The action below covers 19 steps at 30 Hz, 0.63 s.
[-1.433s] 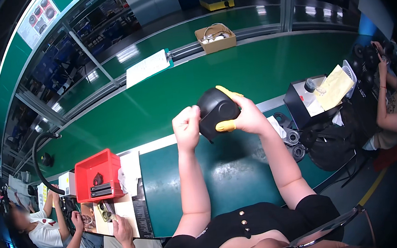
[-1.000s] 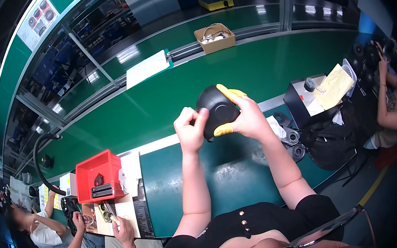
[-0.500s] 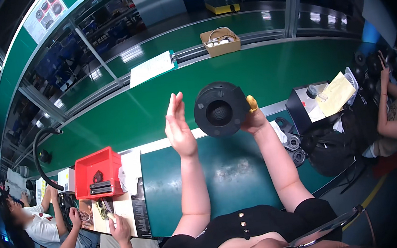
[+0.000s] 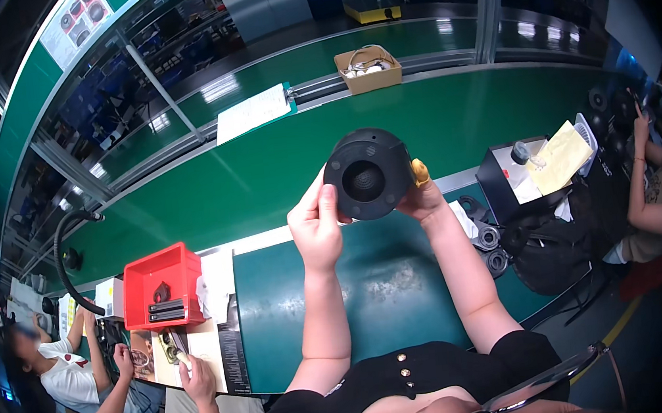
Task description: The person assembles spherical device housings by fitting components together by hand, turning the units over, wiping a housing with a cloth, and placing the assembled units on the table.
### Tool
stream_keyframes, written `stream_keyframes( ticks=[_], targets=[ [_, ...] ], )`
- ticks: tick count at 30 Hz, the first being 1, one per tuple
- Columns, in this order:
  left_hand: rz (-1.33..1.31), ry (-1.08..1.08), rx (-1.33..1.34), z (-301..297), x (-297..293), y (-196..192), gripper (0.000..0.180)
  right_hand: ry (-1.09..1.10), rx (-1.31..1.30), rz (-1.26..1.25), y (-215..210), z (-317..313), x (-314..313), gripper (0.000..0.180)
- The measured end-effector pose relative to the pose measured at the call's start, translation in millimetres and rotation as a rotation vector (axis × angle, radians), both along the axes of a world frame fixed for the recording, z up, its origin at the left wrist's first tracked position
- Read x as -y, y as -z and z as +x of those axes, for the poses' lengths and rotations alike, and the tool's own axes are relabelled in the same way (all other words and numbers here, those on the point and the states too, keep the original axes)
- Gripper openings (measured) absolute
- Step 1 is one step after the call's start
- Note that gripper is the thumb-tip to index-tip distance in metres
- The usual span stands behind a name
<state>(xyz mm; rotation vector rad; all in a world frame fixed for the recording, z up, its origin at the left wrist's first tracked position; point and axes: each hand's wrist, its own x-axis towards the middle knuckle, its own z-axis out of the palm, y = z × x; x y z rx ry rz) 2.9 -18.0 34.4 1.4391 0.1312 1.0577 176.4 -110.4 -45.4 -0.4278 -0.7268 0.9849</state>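
Observation:
Both my hands hold up a round black housing [image 4: 366, 178] with a recessed opening in its face; the kind of device is unclear. Small round pads dot the ring around the opening. My left hand [image 4: 315, 228] grips its left side, thumb on the front and the other fingers mostly hidden behind. On the opposite side, my right hand [image 4: 424, 196] is closed around the edge, with yellow covering on a fingertip [image 4: 420, 172]. The housing is raised above the dark green work mat [image 4: 387, 289].
A red bin [image 4: 163, 282] with black parts stands left, beside a co-worker's hands [image 4: 197, 379]. A black box [image 4: 504, 182] with papers and several black rings [image 4: 490, 237] lie right. Toward the back are a clipboard [image 4: 254, 114] and a cardboard box [image 4: 370, 79].
My left hand, held flat and apart from the housing before, has moved right and closed on its left side. The housing has shifted slightly upward in view.

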Motion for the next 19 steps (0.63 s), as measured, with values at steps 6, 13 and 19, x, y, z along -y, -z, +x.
stream_keyframes(
  ticks=[6,13,19],
  targets=[
    [-0.083,0.098,0.034,7.8,15.1,-2.0,0.072,0.107,-0.025,-0.018,9.5,-2.7,-4.3,0.075],
    [-0.056,0.129,-0.026,2.5,5.8,1.8,0.077,0.074,-0.066,-0.014,-4.1,-21.3,-11.4,0.084],
    [-0.129,0.221,0.166,4.9,-12.2,13.5,0.055,0.027,-0.079,0.008,-8.1,-28.7,-13.6,0.088]
  ],
)
